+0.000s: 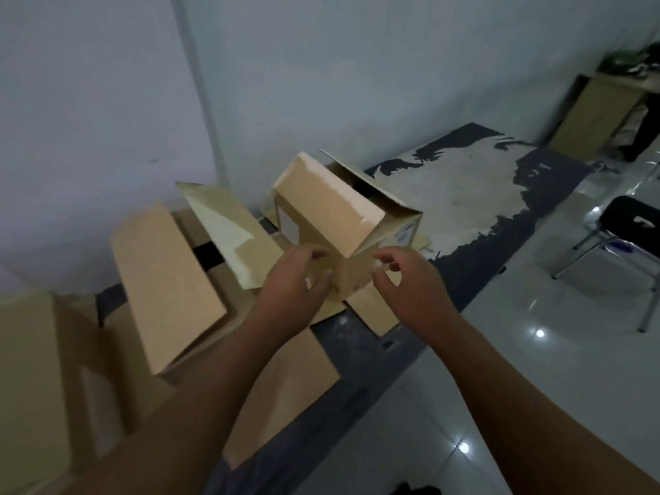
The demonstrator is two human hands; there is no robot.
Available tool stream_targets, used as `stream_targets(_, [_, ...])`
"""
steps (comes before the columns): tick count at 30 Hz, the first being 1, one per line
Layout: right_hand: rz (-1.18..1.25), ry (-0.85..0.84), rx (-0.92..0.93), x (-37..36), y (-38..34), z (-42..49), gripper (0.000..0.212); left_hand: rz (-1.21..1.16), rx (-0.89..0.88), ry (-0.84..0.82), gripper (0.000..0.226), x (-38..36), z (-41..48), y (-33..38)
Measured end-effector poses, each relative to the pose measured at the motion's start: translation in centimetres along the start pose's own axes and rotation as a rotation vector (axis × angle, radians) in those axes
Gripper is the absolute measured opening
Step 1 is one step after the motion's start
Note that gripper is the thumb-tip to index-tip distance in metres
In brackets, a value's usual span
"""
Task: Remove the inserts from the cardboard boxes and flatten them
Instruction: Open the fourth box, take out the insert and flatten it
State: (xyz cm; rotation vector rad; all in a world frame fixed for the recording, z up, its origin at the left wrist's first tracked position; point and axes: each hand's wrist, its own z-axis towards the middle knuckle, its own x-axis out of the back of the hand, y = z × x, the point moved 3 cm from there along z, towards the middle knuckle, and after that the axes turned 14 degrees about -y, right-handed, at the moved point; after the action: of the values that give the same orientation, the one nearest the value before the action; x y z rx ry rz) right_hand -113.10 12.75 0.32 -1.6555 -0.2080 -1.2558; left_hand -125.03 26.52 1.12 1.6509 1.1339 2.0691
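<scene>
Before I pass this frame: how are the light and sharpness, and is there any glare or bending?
Head view: dim, bluish light; box soft, cardboard at left smeared by blur; small glare spots on the floor; wide-angle lens bows the wall seam.

The box [332, 216] stands mid-desk, with a raised flap [228, 226] just left of it. More boxes [168, 280] crowd the desk's left end up to the wall [107, 101]. Right of the box the desk [464, 194] lies bare. A chair [632, 223] stands on the floor [500, 351], well apart.
</scene>
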Motion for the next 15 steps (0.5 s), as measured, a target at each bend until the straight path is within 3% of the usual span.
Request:
stream_targets(6, [0.010,-0.138,0.079,5.4,7.6,7.1,0.029,-0.019,0.106,0.085,0.031,-4.0,8.4,3.3])
stream_targets(15, [0.006,-0.202,0.309,6.9,10.8,20.2,0.024,0.079,0.276,0.078,0.029,-4.8,20.0,1.0])
